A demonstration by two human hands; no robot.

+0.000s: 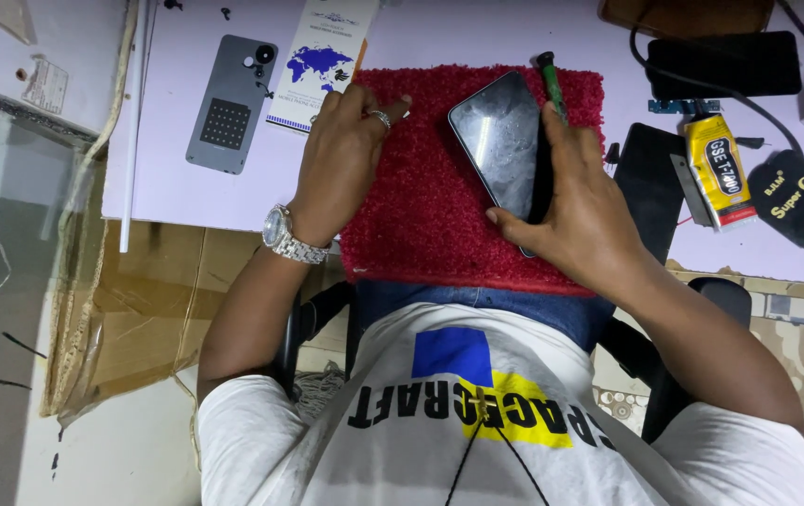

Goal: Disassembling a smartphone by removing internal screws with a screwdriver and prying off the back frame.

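On the red mat at the worktop's near edge, the right hand has its fingers clamped on a phone and a green screwdriver; the left hand rests fingers together, pinching something tiny.

A mat lies on the bench. On the mat, toward its right, lies a smartphone, with a screwdriver just right of it. Left of the mat lie a leaflet and, farther left, a phone back cover. Right of the mat sits a glue tube.

A phone repair bench: beside the red mat on the worktop lie a detached phone back cover, glue tube and screwdriver.
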